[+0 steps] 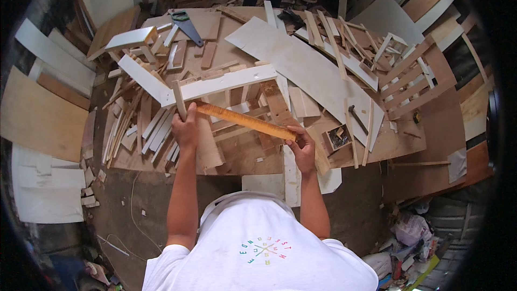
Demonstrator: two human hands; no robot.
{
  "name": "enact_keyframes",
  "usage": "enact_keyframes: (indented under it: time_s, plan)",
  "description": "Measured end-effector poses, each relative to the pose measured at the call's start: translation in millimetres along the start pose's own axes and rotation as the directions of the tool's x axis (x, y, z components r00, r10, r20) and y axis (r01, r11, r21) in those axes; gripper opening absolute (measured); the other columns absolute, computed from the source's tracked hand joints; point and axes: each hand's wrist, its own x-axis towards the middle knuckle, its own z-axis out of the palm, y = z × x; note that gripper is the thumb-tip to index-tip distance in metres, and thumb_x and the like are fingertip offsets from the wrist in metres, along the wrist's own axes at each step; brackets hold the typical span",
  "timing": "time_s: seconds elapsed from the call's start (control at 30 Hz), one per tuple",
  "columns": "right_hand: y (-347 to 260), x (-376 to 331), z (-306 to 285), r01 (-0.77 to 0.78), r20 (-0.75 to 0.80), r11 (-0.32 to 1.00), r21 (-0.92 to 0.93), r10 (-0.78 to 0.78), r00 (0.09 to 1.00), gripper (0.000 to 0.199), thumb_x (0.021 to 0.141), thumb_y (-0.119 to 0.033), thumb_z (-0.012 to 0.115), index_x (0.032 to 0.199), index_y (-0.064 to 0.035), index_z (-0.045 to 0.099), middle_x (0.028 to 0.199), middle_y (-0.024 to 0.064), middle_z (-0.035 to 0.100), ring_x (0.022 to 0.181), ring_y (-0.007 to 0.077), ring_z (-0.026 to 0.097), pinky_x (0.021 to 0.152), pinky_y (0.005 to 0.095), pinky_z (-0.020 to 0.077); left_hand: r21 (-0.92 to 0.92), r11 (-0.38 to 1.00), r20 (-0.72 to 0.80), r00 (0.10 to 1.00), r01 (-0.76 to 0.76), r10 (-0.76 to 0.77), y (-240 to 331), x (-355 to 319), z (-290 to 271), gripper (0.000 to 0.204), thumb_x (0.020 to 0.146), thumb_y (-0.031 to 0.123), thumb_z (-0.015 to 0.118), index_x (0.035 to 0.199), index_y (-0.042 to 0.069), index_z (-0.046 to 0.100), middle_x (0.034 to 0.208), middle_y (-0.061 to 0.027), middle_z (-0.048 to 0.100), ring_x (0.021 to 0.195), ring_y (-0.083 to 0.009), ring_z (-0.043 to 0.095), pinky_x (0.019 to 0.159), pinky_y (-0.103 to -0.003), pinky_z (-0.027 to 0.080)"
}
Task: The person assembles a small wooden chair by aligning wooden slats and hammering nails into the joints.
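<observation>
Largest, a broad brown counter (247, 161), crowded with timber along its far side and both flanks; at the near edge, between frame and shirt, a strip of bare surface. Close to that edge, a white shirt (215, 248), bearing a small printed ring of letters (265, 250) in red, green and yellow around a crossed motif. Slantwise across the counter, a long white board (291, 43), lower end toward the near right. To the left, narrow slats (124, 129) in a loose heap, ends toward the near edge. Near the middle, an open wooden frame (231, 81) with a white top rail and gaps between its members. Just before it, an orange-brown strip (245, 121), tilted down to the right; contact with the frame impossible to tell. At its left end, the left hand (184, 127), grip closed, fingers partly hidden; at its right end, the right hand (302, 148), grip pinched narrow on the tip. Smaller: a handsaw (187, 26) near the far left, a hammer (358, 120) on the right, a small open box (338, 137) beside it.
</observation>
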Motion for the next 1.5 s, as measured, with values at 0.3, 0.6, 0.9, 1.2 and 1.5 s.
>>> enact_keyframes:
  time_s: [0.3,0.6,0.9,1.2,1.5]
  plan:
    - [6.2,-7.9,-1.2,0.088,0.01,0.993,-0.075,-0.087,0.996,0.037,0.095,-0.01,0.078,0.129,-0.0025,0.066,0.127,0.0107,0.07,0.116,0.0191,0.066,0.099,0.0318,0.053,0.002,1.0,-0.03,1.0,0.004,-0.004,2.9,-13.4,-9.4,0.062,0.088,0.057,0.077,0.094,-0.004,0.072,0.088,-0.0182,0.072,0.085,-0.0334,0.069,0.082,-0.044,0.052]
    - [-4.6,5.2,-5.5,0.015,0.037,0.977,-0.214,-0.007,0.999,0.043,0.095,-0.012,0.078,0.134,-0.0031,0.064,0.131,0.0088,0.066,0.122,0.0176,0.062,0.107,0.0321,0.0471,0.111,0.988,-0.1,0.988,-0.11,0.121,26.3,-13.2,-3.9,0.056,0.087,0.057,0.078,0.104,0.005,0.071,0.09,-0.0165,0.075,0.085,-0.0372,0.072,0.081,-0.047,0.054]
    - [-13.1,13.3,-4.9,0.011,-0.013,0.959,-0.283,-0.015,1.0,0.044,0.092,-0.013,0.081,0.133,-0.0049,0.066,0.138,0.0116,0.064,0.117,0.0194,0.067,0.098,0.0331,0.0558,0.127,0.949,-0.151,0.939,-0.29,0.308,13.0,-11.6,-7.5,0.041,0.085,0.031,0.086,0.113,0.005,0.07,0.106,-0.013,0.063,0.096,-0.0321,0.066,0.085,-0.043,0.053]
    - [-39.9,66.5,10.3,-0.022,-0.122,0.603,-0.798,-0.125,0.985,0.047,0.088,-0.028,0.082,0.131,-0.0097,0.072,0.121,0.0151,0.073,0.1,0.0301,0.073,0.089,0.0401,0.0582,-0.027,0.942,0.007,0.943,-0.334,0.334,4.3,-55.7,-45.3,0.026,0.088,0.014,0.081,0.108,0.003,0.071,0.105,-0.0094,0.06,0.091,-0.0254,0.063,0.082,-0.037,0.052]
    - [-36.6,137.7,22.8,0.081,0.022,0.653,-0.753,-0.099,0.995,0.045,0.091,-0.034,0.077,0.132,-0.0164,0.073,0.111,0.0181,0.076,0.104,0.0325,0.073,0.093,0.0428,0.0559,0.037,0.898,-0.072,0.895,-0.438,0.439,9.4,-64.6,-54.7,0.044,0.089,0.013,0.08,0.129,0.003,0.065,0.123,-0.0118,0.064,0.113,-0.0285,0.064,0.094,-0.04,0.053]
